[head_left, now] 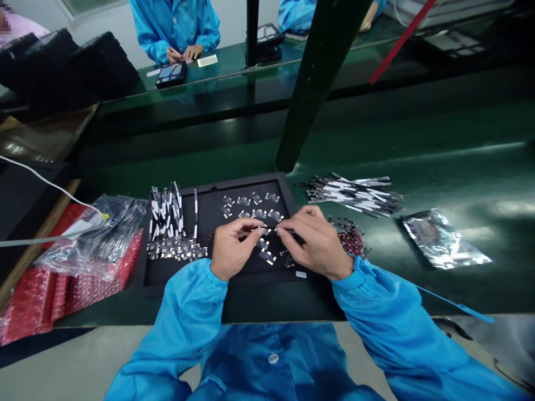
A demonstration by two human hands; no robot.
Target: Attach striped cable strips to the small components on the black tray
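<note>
Both my hands hover over a black tray (175, 281) on the green bench. My left hand (234, 248) is closed in a pinch on one end of a small strip-like part (267, 229). From the other side, my right hand (317, 242) pinches the same part. Several small circuit pieces (254, 209) lie loose on the tray beyond my fingers, and more (267, 255) lie under them. A row of white-and-black strips (167, 214) with small boards beneath stands at the tray's left.
A pile of used strips (355, 195) and a heap of small dark red parts (351, 239) lie right of the tray. A silver foil bag (443, 236) is further right; plastic bags (92, 236) on red bubble wrap are left. Another person's hands (184, 54) work across the bench.
</note>
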